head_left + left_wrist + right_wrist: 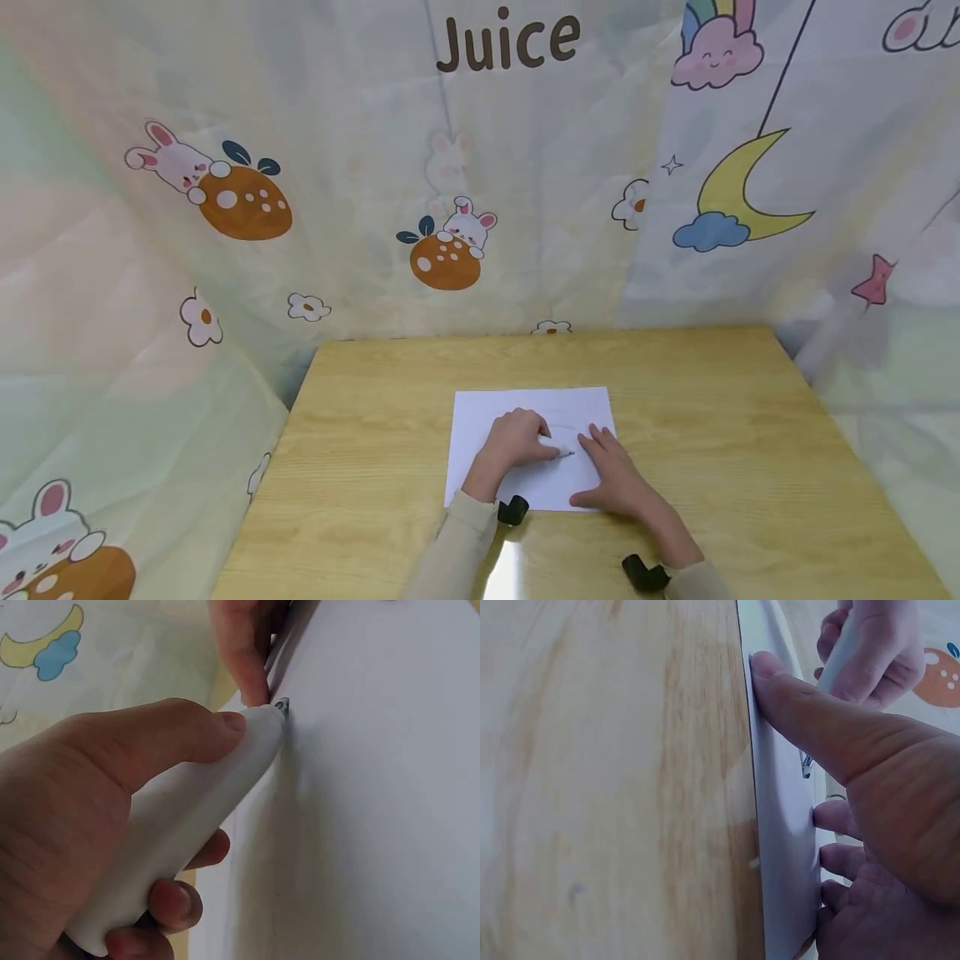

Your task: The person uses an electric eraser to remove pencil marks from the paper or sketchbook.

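My left hand (516,440) grips a thick white pen-shaped tool (217,787) above the paper. In the left wrist view, the thumb lies along its top and the fingers curl under its body. The tool's small, dark, metallic-looking tip (807,766) points toward the right hand, at the sheet's surface. A white sheet of paper (480,412) lies flat on the table. On its right part rests my right hand (618,479), fingers spread; the thumb presses near the sheet's front edge. What kind of tool it is cannot be made out.
The wooden table (360,467) extends around the sheet. Behind it hangs a printed cloth (345,167) with rabbits, fruit and a moon, which also covers both sides. A black wrist device (513,510) sits by the left wrist, another black device (645,575) by the right.
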Demonstrator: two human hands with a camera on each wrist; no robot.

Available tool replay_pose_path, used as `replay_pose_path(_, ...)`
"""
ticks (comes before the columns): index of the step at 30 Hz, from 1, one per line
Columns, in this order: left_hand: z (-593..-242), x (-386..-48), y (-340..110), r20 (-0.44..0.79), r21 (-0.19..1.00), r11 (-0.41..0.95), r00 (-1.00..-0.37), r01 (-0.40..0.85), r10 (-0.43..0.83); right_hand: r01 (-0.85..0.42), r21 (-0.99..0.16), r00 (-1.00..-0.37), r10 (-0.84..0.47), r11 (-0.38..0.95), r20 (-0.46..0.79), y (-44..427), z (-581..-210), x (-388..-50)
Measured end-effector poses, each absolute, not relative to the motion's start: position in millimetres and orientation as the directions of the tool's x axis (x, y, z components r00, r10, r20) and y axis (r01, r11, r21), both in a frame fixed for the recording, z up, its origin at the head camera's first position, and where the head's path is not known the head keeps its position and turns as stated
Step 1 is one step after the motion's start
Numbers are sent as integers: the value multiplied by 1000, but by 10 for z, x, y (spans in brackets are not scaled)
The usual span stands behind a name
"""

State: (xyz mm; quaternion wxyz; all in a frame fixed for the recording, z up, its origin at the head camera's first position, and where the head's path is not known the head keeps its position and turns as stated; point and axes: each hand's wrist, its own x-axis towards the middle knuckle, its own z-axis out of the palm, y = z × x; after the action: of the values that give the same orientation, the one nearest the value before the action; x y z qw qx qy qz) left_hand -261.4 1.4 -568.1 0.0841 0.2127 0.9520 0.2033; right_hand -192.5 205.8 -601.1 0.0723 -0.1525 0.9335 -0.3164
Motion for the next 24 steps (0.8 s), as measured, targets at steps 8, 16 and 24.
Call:
replay_pose_path(8,-5754,-2557,-217,5,455,801,-901,389,434,-267,-608,-942,-337,748,0,2057,-6039,-1951)
replay_pose_path(16,-5733,-2430,-483,-46,492,812,-922,315,386,-244,-601,-943,-331,761,-36,2089,-6047,-1924)
replay_pose_path(24,-5769,-2343,-671,-14,563,772,-930,296,367,-263,-612,-942,-335,746,-3,2073,-6024,-1917)
